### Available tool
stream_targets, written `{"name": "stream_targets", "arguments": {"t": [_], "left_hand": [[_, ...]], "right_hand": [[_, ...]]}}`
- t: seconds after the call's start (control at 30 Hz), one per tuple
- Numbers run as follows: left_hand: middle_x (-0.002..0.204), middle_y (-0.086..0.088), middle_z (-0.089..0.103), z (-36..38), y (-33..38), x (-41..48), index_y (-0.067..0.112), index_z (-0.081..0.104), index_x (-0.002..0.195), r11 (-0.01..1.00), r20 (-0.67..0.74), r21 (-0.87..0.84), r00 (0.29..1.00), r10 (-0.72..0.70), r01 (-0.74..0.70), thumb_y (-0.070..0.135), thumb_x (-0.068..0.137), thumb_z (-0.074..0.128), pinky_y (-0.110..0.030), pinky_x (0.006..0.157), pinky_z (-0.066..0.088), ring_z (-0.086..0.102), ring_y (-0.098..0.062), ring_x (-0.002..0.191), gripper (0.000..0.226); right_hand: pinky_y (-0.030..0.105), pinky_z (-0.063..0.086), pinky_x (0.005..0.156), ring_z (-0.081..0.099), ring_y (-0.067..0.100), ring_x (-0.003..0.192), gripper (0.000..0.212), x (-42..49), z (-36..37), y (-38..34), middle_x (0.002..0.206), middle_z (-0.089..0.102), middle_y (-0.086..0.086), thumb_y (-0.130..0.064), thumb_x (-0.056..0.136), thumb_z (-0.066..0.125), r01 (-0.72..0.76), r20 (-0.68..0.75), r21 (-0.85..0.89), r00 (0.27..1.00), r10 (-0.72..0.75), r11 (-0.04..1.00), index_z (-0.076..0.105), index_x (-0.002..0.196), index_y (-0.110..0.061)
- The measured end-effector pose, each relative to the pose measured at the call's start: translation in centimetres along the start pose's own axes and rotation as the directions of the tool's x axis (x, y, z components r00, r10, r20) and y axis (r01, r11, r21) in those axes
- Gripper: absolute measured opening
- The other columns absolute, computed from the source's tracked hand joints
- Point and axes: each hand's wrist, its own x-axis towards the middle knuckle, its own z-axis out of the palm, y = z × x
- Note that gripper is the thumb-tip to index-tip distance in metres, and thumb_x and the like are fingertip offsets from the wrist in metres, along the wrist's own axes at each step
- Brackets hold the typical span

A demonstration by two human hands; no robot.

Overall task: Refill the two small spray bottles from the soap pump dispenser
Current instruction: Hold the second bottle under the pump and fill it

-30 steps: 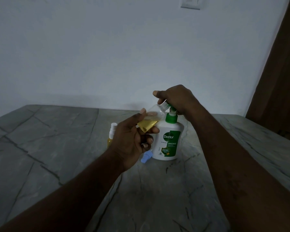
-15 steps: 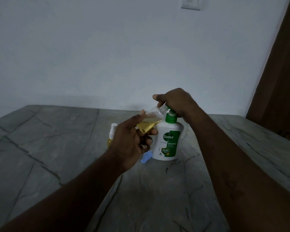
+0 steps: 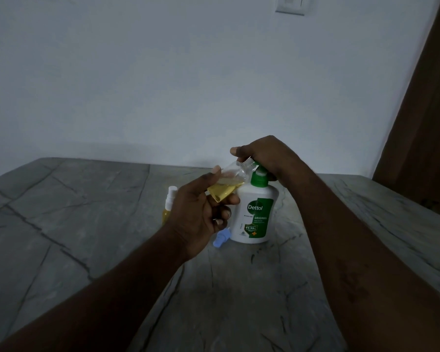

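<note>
A white soap pump dispenser (image 3: pixel 258 214) with a green label and green pump stands on the grey stone table (image 3: pixel 87 212). My right hand (image 3: pixel 263 154) rests curled on top of its pump head. My left hand (image 3: pixel 201 214) grips a small clear spray bottle (image 3: pixel 226 186), uncapped and tilted, with its open neck at the pump nozzle. Yellow liquid fills its lower half. A second small spray bottle (image 3: pixel 168 205) with a white sprayer top and yellow liquid stands upright behind my left hand, partly hidden by it.
A light blue spray cap (image 3: pixel 221 239) lies on the table at the dispenser's left foot. A white wall rises behind the table, with a switch plate (image 3: pixel 290 5) high up. A brown door (image 3: pixel 422 123) stands at the right.
My right hand dipped on the pump and stands slightly higher again. The liquid in the tilted bottle looks a little higher. My left hand holds nearly still.
</note>
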Motion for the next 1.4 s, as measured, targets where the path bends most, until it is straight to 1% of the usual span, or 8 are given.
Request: {"name": "stream_targets", "arguments": {"t": [0.13, 0.37, 0.5, 0.8, 0.93, 1.07, 1.2, 1.4], "left_hand": [[0.077, -0.009, 0.065, -0.1, -0.1, 0.0, 0.013, 0.073, 0.113, 1.000, 0.002, -0.003, 1.000, -0.004, 0.004, 0.047, 0.096, 0.053, -0.025, 0.049, 0.031, 0.048, -0.015, 0.056, 0.043], [0.077, -0.009, 0.066, 0.3, -0.1, -0.1, 0.015, 0.074, 0.111, 1.000, 0.009, 0.006, 1.000, -0.001, 0.001, 0.046, 0.096, 0.051, -0.026, 0.052, 0.028, 0.048, -0.015, 0.056, 0.041], [0.077, -0.008, 0.066, 0.3, 0.0, 0.0, 0.011, 0.068, 0.124, 1.000, 0.018, 0.000, 1.000, -0.014, 0.014, 0.048, 0.096, 0.051, -0.025, 0.049, 0.031, 0.047, -0.015, 0.056, 0.049], [0.077, -0.009, 0.064, 0.0, 0.0, 0.0, 0.016, 0.074, 0.110, 1.000, -0.003, -0.001, 1.000, -0.006, 0.006, 0.048, 0.094, 0.055, -0.027, 0.053, 0.029, 0.048, -0.015, 0.056, 0.041], [0.078, -0.009, 0.065, 0.1, 0.1, 0.0, 0.012, 0.072, 0.115, 1.000, -0.009, -0.004, 1.000, -0.013, 0.013, 0.049, 0.095, 0.054, -0.028, 0.054, 0.029, 0.047, -0.015, 0.056, 0.045], [0.075, -0.007, 0.063, 0.2, 0.2, 0.0, 0.010, 0.072, 0.117, 1.000, 0.003, -0.011, 1.000, -0.016, 0.016, 0.050, 0.095, 0.053, -0.028, 0.055, 0.029, 0.047, -0.014, 0.055, 0.050], [0.075, -0.007, 0.061, 0.2, 0.2, -0.1, 0.006, 0.068, 0.123, 1.000, 0.006, -0.024, 1.000, -0.018, 0.018, 0.050, 0.094, 0.054, -0.030, 0.057, 0.028, 0.047, -0.015, 0.055, 0.054], [0.074, -0.008, 0.062, -0.1, 0.2, 0.1, 0.008, 0.070, 0.120, 1.000, -0.006, -0.014, 1.000, -0.010, 0.010, 0.049, 0.093, 0.055, -0.028, 0.054, 0.030, 0.048, -0.015, 0.054, 0.052]], "right_hand": [[0.029, 0.045, 0.060, 0.060, 0.016, 0.064, 0.038, 0.1, 0.1, 0.2, 0.080, 0.072, 0.002, -0.054, 0.080, 0.078, -0.006, -0.002, 0.007, 1.000, 0.006, 1.000, 0.080, 0.084, -0.016], [0.027, 0.046, 0.064, 0.063, 0.012, 0.064, 0.036, -0.1, -0.3, -0.5, 0.073, 0.073, -0.003, -0.049, 0.089, 0.071, 0.150, -0.146, -0.086, 0.976, -0.161, 0.985, 0.079, 0.077, -0.016], [0.028, 0.047, 0.063, 0.061, 0.013, 0.065, 0.032, -0.3, -0.4, -0.7, 0.072, 0.070, -0.005, -0.044, 0.089, 0.074, 0.134, -0.092, -0.048, 0.986, -0.138, 0.990, 0.080, 0.082, -0.014], [0.028, 0.043, 0.065, 0.056, 0.014, 0.068, 0.031, 0.0, 0.0, 0.1, 0.079, 0.068, -0.004, -0.047, 0.084, 0.078, 0.095, -0.002, -0.019, 0.995, -0.095, 0.995, 0.081, 0.082, -0.017], [0.031, 0.048, 0.075, 0.061, 0.016, 0.074, 0.036, -0.1, -0.1, -0.1, 0.081, 0.068, -0.001, -0.044, 0.091, 0.072, 0.173, -0.087, -0.104, 0.979, -0.182, 0.979, 0.080, 0.092, -0.010], [0.026, 0.045, 0.064, 0.059, 0.007, 0.058, 0.032, 0.0, -0.4, -0.4, 0.067, 0.070, -0.005, -0.047, 0.086, 0.077, 0.211, -0.189, -0.043, 0.958, -0.215, 0.977, 0.079, 0.078, -0.015], [0.032, 0.046, 0.075, 0.057, 0.014, 0.069, 0.035, -0.5, -0.6, -0.8, 0.082, 0.070, 0.000, -0.044, 0.094, 0.069, 0.198, -0.067, -0.176, 0.975, -0.212, 0.964, 0.081, 0.091, -0.011], [0.028, 0.043, 0.063, 0.055, 0.013, 0.063, 0.036, -0.1, 0.1, -0.1, 0.070, 0.063, -0.004, -0.048, 0.087, 0.075, 0.092, -0.033, -0.056, 0.995, -0.094, 0.994, 0.080, 0.090, -0.012]]}}
